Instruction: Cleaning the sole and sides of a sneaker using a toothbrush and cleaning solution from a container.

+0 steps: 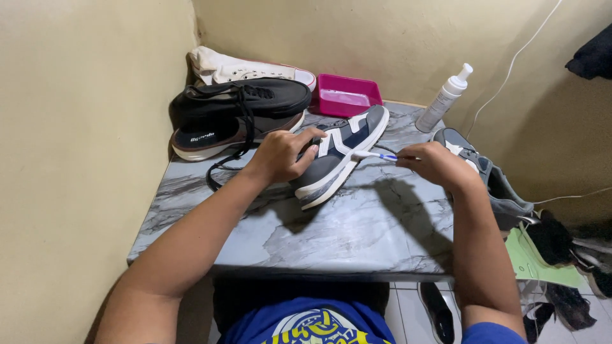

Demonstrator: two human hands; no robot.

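On marble-patterned table [357,236], corner walls [83,127]

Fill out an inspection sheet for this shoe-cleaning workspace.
Surface: marble-pattern table, set in a wall corner.
Job's things: grey sneaker tilted on the table; toothbrush, bristles against its side.
Clutter: black shoes, white shoe, pink tray, pump bottle, second grey sneaker at the table's right edge.
Grippers: left hand steadies the sneaker; right hand holds the toothbrush.
Cables: white cord along the wall.
Surroundings: more shoes on the tiled floor.
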